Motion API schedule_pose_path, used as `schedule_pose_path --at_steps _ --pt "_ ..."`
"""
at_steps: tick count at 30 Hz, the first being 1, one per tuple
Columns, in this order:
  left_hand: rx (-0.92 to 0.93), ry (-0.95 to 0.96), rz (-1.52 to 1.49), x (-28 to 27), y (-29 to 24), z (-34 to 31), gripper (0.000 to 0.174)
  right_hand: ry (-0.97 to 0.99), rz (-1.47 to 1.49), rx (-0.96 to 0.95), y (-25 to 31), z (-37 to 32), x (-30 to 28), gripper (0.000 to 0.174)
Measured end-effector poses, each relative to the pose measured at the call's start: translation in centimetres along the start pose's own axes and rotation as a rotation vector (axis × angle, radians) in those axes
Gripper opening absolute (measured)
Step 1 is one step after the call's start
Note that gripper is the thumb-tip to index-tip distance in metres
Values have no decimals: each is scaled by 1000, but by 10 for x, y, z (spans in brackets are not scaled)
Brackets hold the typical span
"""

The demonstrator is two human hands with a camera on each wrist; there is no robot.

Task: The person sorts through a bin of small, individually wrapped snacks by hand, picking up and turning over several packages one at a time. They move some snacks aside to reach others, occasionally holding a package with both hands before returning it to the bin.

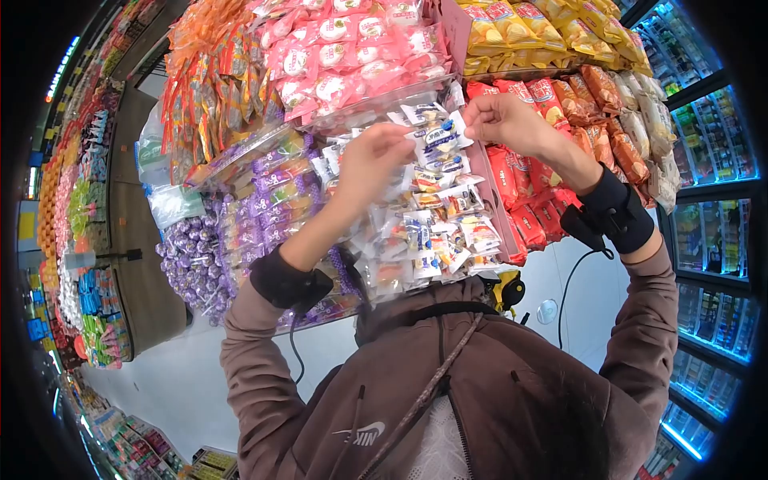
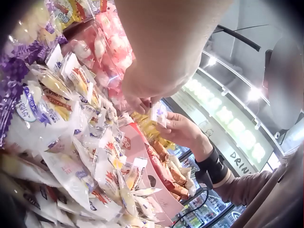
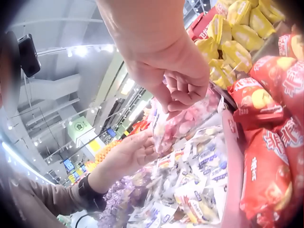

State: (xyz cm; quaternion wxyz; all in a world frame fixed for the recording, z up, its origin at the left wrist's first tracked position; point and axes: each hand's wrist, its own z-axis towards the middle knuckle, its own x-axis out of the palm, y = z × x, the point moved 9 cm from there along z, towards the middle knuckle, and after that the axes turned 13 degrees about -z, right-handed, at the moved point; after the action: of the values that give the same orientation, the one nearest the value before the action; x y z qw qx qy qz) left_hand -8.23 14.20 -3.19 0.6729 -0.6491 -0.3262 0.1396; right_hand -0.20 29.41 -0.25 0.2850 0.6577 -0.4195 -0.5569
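Observation:
A small white snack packet with blue print (image 1: 440, 141) is stretched between my two hands, above a bin of similar wrapped snacks (image 1: 432, 240). My left hand (image 1: 374, 160) pinches one end of it. On the other end, the curled fingers and thumb of my right hand (image 1: 508, 124) pinch the wrapper. From the left wrist, the packet (image 2: 160, 115) shows between both sets of fingertips. In the right wrist view, my right hand (image 3: 183, 88) partly covers the packet, and my left hand (image 3: 130, 154) is below it.
Pink-wrapped sweets (image 1: 344, 56) lie behind the bin, yellow bags (image 1: 520, 28) at back right. A pink divider (image 1: 490, 204) separates red packets (image 1: 528, 224) on the right. Purple-wrapped candies (image 1: 192, 256) fill the left side. Lit drink fridges (image 1: 712, 224) line the far right.

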Motion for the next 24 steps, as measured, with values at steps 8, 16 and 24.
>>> schedule_pose_path --at_steps 8,16,24 --pt "70 -60 -5 -14 -1 1 14 -24 -108 -107 15 4 1 13" --pt "306 -157 161 -18 -59 3 13 -191 -595 -347 93 12 5 25" --pt "303 -211 203 -79 -65 -33 18 -31 -793 -252 37 26 19 17"
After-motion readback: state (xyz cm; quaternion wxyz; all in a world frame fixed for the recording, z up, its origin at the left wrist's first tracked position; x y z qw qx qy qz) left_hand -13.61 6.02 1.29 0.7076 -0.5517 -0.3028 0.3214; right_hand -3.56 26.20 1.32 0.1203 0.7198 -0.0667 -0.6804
